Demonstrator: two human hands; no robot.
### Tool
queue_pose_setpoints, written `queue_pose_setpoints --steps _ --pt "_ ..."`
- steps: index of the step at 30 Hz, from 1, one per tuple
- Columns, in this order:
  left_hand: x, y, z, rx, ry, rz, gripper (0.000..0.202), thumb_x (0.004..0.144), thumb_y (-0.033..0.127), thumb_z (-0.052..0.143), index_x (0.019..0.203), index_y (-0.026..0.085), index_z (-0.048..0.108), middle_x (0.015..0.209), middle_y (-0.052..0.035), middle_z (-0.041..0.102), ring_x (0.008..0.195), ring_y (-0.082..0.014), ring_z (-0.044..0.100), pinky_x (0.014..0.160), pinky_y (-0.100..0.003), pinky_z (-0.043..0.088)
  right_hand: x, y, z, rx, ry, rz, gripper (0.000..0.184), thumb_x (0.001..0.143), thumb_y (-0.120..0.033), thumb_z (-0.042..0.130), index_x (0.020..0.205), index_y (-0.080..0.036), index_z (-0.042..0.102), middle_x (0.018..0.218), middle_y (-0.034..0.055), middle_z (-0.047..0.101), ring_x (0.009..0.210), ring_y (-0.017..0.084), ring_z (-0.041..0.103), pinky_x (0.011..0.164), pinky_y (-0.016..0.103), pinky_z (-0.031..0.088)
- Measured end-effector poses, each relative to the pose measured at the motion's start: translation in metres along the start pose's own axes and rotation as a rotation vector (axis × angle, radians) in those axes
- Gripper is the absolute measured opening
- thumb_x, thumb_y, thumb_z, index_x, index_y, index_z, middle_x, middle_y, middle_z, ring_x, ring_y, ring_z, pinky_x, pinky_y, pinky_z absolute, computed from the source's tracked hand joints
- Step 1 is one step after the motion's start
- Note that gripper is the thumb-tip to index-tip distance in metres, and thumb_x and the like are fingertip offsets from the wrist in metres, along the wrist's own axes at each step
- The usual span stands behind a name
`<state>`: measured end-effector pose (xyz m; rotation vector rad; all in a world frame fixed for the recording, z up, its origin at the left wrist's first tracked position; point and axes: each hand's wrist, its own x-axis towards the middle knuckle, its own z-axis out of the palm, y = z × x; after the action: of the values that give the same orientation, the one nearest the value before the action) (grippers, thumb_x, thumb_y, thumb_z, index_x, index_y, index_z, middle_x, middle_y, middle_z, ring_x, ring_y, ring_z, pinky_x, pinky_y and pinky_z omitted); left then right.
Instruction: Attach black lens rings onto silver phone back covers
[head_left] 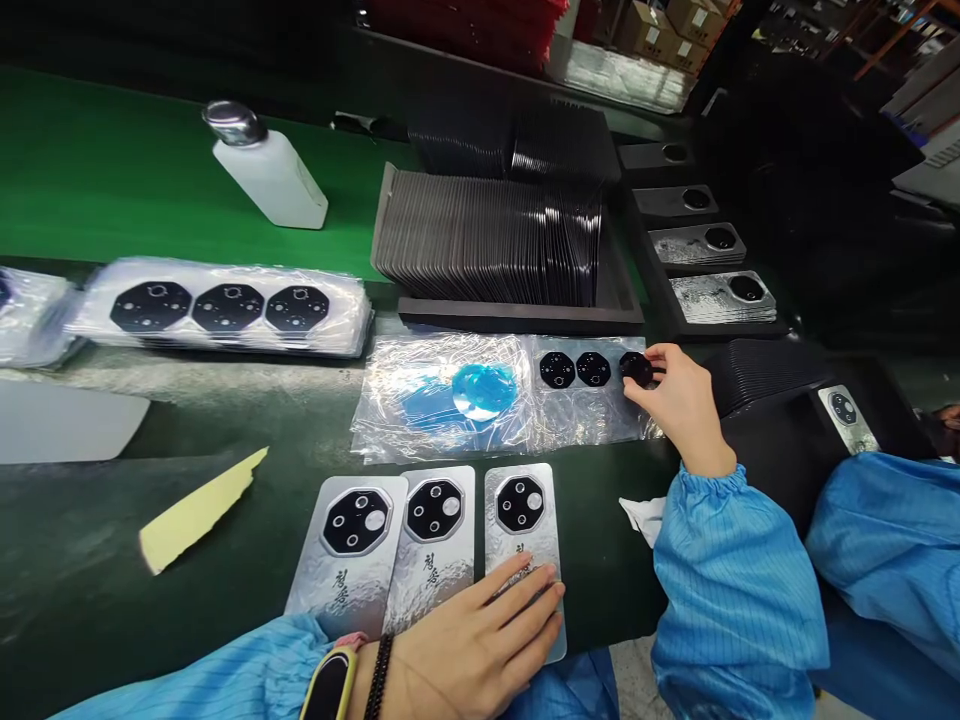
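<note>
Three silver phone back covers (435,545) lie side by side on the dark bench, each with a black octagonal camera plate. My left hand (480,640) lies flat, fingers stretched out, on the lower part of the rightmost cover (523,520). My right hand (675,395) pinches a black octagonal lens plate (637,369), the rightmost of three on a clear plastic sheet (585,400). Two more plates (575,369) sit on that sheet to its left.
A clear film with blue round stickers (480,390) lies left of the sheet. Behind are a tray of stacked dark covers (495,240), a white bottle (266,170), bagged plates (225,310), a yellow strip (199,510) and more silver covers (720,290) at right.
</note>
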<state>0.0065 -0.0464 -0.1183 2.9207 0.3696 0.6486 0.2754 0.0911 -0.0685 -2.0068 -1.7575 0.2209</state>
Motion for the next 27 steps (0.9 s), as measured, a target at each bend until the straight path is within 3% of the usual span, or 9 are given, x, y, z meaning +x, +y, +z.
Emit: queue_pose_setpoints --steps 6,16,20,24,27 --pt "-0.004 0.004 0.004 -0.031 -0.072 -0.022 0.03 0.093 0.026 0.049 0.12 0.019 0.063 0.125 -0.0029 0.066 0.124 -0.0223 0.051 0.109 -0.039 0.04 -0.005 -0.004 -0.006 0.027 0.001 0.023 0.025 0.064 -0.026 0.064 0.086 -0.02 0.054 0.087 0.0087 0.066 0.084 0.028 0.066 0.078 0.047 0.057" --pt "-0.009 0.009 0.01 -0.033 -0.075 -0.017 0.03 0.094 0.022 0.048 0.12 0.019 0.062 0.127 -0.0048 0.064 0.129 -0.0242 0.047 0.11 -0.042 0.038 -0.02 -0.015 -0.024 0.105 0.023 0.047 0.028 0.068 -0.031 0.066 0.091 -0.019 0.056 0.095 0.0096 0.069 0.087 0.028 0.069 0.075 0.044 0.06" --pt "-0.004 0.007 0.004 -0.002 -0.024 -0.013 0.026 0.094 0.019 0.047 0.112 0.02 0.065 0.119 -0.0019 0.069 0.121 -0.0219 0.054 0.105 -0.04 0.043 -0.028 -0.023 -0.028 0.145 0.023 0.032 0.03 0.069 -0.031 0.067 0.094 -0.018 0.057 0.097 0.0095 0.069 0.088 0.028 0.07 0.076 0.043 0.061" --pt "0.002 0.005 0.004 0.068 0.103 -0.025 0.023 0.091 0.018 0.049 0.092 0.026 0.07 0.102 0.0034 0.074 0.108 -0.0198 0.059 0.096 -0.037 0.049 -0.038 -0.037 -0.021 0.186 -0.006 -0.2 0.024 0.074 -0.026 0.063 0.096 -0.02 0.056 0.099 0.0061 0.069 0.089 0.024 0.07 0.08 0.041 0.061" --pt "0.0 0.004 0.009 0.046 0.098 -0.006 0.024 0.094 0.031 0.047 0.092 0.025 0.07 0.1 0.0003 0.074 0.11 -0.0213 0.057 0.1 -0.038 0.046 -0.047 -0.048 -0.013 0.178 0.007 -0.452 0.023 0.078 -0.019 0.059 0.1 -0.021 0.054 0.104 0.0071 0.068 0.096 0.022 0.068 0.085 0.038 0.06"
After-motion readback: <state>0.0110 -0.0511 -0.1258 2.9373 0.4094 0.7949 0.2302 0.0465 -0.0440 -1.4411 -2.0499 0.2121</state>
